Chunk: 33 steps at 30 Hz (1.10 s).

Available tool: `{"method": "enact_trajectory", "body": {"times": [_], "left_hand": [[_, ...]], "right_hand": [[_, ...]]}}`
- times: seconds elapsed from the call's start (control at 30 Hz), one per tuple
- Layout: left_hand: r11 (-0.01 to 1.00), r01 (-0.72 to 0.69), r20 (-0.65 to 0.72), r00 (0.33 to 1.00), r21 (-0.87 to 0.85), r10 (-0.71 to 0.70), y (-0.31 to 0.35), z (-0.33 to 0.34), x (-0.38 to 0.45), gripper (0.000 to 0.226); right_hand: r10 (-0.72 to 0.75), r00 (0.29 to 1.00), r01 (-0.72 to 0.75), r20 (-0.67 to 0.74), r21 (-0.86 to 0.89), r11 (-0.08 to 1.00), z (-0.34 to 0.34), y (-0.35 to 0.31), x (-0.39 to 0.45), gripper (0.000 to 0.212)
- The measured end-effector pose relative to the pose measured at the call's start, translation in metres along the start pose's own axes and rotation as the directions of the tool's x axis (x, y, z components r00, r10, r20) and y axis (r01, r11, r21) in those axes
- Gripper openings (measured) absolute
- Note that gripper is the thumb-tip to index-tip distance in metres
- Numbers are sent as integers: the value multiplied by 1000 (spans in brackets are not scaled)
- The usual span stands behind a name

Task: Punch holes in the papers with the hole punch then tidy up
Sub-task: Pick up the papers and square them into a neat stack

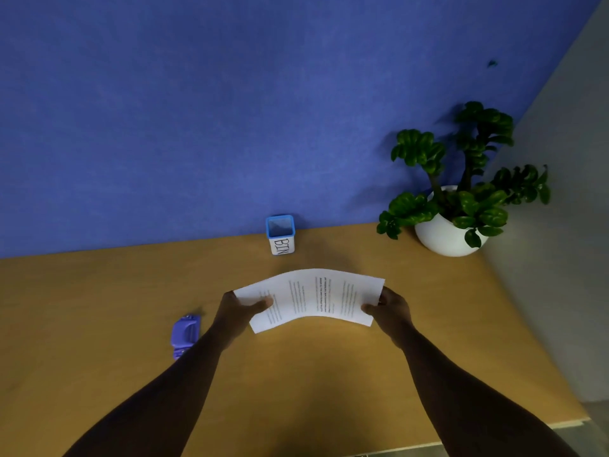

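Holding the papers (pixel 313 300) in both hands over the middle of the wooden desk (pixel 99 324), head view, only view available. Left hand (pixel 239 313) is gripping the sheets' left end, thumb lying on top across the printed face, fingers hidden underneath, so it is pinching the paper. Right hand (pixel 392 308) is doing the same at the right end: thumb on top near the lower right corner, other fingers behind the sheet. The papers are bowing upward in the middle, arch-shaped, both ends lower than the centre; cannot tell whether any edge is touching the desk. Printed text is running in columns across the face, too blurred to read. Cannot tell how many sheets are in the stack. Hole punch (pixel 184 334), purple, is sitting on the desk at about 8 o'clock from the papers, just beside the left forearm, part of its near end hidden by that arm; apart from the sheets. Small square bin (pixel 280 235), blue rim with a white label reading BIN, is standing upright at 12 o'clock from the papers, against the blue wall panel (pixel 197 110), near the sheets but not touching them. Potted plant (pixel 461 179) in a round white pot is sitting at 2 o'clock, at the desk's far right corner, well apart from the papers. Both forearms are reaching in from 6 o'clock, bare.
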<state>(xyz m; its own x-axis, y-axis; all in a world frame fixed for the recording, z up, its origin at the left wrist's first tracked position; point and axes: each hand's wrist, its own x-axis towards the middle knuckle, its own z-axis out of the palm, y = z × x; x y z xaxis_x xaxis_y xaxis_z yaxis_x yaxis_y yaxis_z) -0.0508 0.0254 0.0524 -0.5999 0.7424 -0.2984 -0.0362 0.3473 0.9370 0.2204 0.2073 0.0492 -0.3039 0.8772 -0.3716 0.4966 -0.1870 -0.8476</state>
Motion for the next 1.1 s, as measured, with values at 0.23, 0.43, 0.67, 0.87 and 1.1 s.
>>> {"method": "enact_trajectory", "body": {"times": [0.23,0.43,0.67,0.87,1.1], "left_hand": [[998,-49,-40,998,26,50,6,1,2,12],[991,12,8,1000,131,-13,-2,0,5,21],[972,6,-42,999,235,4,-8,0,8,20],[987,-117,-114,985,108,130,15,4,5,6],[985,-155,-230,964,-75,134,32,11,5,23]], "right_hand": [[-86,993,81,-78,-58,995,2,-2,4,31],[-50,998,46,-24,-126,991,3,3,3,35],[-97,995,93,-25,-132,987,4,4,2,29],[-64,997,65,-49,17,998,1,-3,1,23],[31,998,-15,-51,285,958,-3,-9,2,19]]}}
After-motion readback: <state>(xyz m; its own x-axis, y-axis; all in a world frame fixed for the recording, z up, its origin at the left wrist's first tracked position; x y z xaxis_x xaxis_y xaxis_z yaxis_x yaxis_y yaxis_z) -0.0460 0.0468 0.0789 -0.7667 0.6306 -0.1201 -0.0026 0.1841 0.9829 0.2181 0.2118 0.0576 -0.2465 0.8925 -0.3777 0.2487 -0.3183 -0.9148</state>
